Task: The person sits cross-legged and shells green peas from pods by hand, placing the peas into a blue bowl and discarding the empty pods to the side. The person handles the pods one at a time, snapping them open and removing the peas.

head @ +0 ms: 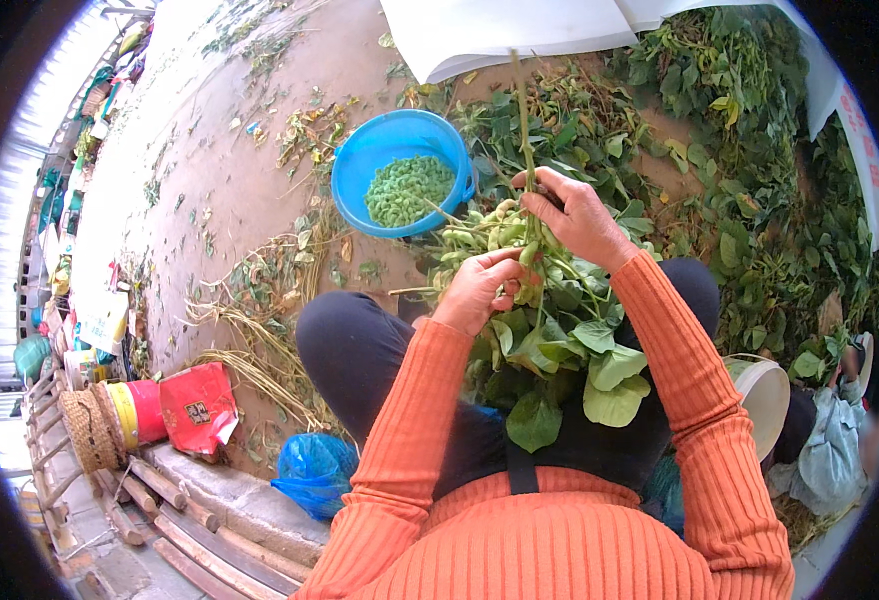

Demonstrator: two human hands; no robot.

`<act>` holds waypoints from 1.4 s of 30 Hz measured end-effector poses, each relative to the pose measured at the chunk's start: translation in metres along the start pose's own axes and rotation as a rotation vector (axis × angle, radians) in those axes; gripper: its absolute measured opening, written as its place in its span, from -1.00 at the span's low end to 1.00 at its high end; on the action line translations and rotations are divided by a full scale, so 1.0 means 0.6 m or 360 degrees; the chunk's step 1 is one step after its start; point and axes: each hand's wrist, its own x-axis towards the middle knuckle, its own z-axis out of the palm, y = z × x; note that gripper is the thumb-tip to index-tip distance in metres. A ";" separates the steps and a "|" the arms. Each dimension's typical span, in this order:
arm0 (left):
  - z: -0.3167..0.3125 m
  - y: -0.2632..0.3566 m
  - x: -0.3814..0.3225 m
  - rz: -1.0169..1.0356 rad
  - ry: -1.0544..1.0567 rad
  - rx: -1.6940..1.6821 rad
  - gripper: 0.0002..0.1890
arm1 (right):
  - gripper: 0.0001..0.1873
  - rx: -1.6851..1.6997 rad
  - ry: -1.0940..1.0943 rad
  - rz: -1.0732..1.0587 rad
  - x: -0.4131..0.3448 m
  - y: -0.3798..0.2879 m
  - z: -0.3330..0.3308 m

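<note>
A leafy soybean plant (544,300) with green pods lies across my lap, its stem pointing away from me. My right hand (578,217) grips the stem between thumb and fingers. Just below it, my left hand (484,285) has its fingertips on a green pod (528,253) of the same plant. Beyond my left hand stands a blue plastic basin (349,176) with a heap of picked green pods (409,191) in it. More pods hang in a cluster near my fingers.
Piled soybean plants (747,210) cover the floor at the right, under white sheeting (514,30). A white bucket (766,405) stands at my right, near another person. Bare stalks (267,382), a blue plastic bag (316,469), a red bag (199,409) and wooden poles (207,547) lie at the left.
</note>
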 end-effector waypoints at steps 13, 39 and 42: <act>0.008 0.016 -0.026 0.0296 0.0108 0.0248 -0.55 | -0.84 -0.0150 -0.0047 0.0280 -0.085 -0.048 -0.003; 0.004 0.016 -0.045 0.0743 0.0327 0.1208 -0.59 | -0.86 0.1015 -0.0524 0.0913 -0.079 -0.030 0.017; 0.003 0.014 -0.046 0.0797 0.0364 0.1292 -0.58 | -0.85 0.1007 -0.0547 0.0901 -0.081 -0.025 0.019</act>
